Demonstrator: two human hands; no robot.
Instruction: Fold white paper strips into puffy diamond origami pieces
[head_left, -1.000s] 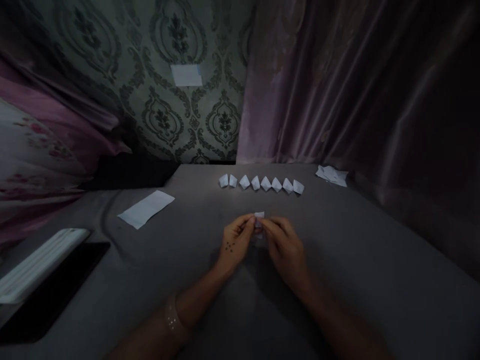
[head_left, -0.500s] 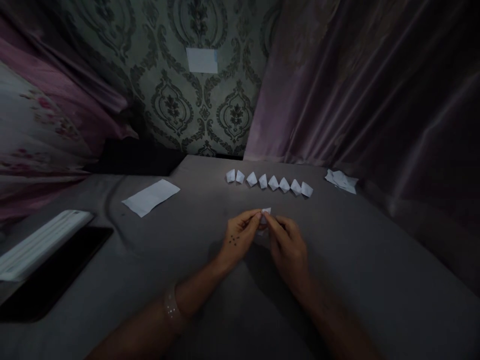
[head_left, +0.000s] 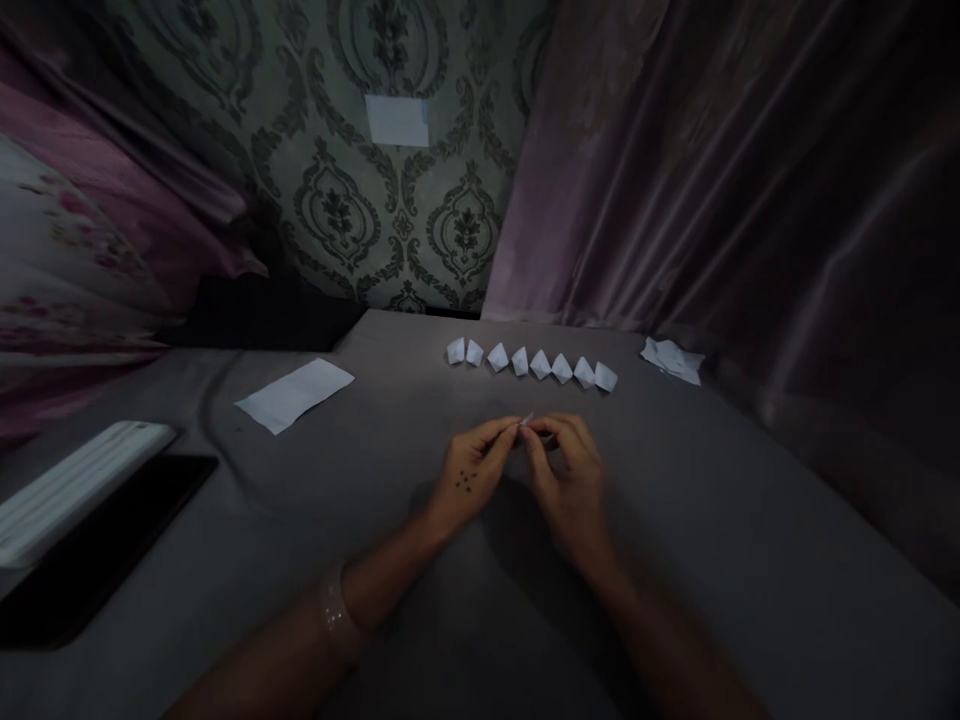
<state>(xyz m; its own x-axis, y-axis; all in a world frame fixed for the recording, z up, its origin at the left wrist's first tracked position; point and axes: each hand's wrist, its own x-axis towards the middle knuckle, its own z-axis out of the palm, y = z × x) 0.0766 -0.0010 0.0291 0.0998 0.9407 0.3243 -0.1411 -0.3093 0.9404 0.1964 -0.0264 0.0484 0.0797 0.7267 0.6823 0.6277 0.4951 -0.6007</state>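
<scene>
My left hand (head_left: 474,475) and my right hand (head_left: 568,476) meet over the grey cloth (head_left: 750,560), fingertips pinched together on a small white folded paper piece (head_left: 526,421). Only a sliver of that paper shows between the fingers. Beyond the hands lies a row of several small folded white paper shapes (head_left: 531,363), side by side. A bracelet sits on my left wrist.
A flat white paper sheet (head_left: 294,394) lies to the left. Loose white paper scraps (head_left: 673,360) sit at the far right by the curtain. A white object (head_left: 71,490) on a dark flat slab (head_left: 105,545) rests at the left edge. Patterned wall and curtains close the back.
The paper piece has sunk deeper between my fingers, so less of it shows. My hands stay together in nearly the same spot; the view shifted slightly.
</scene>
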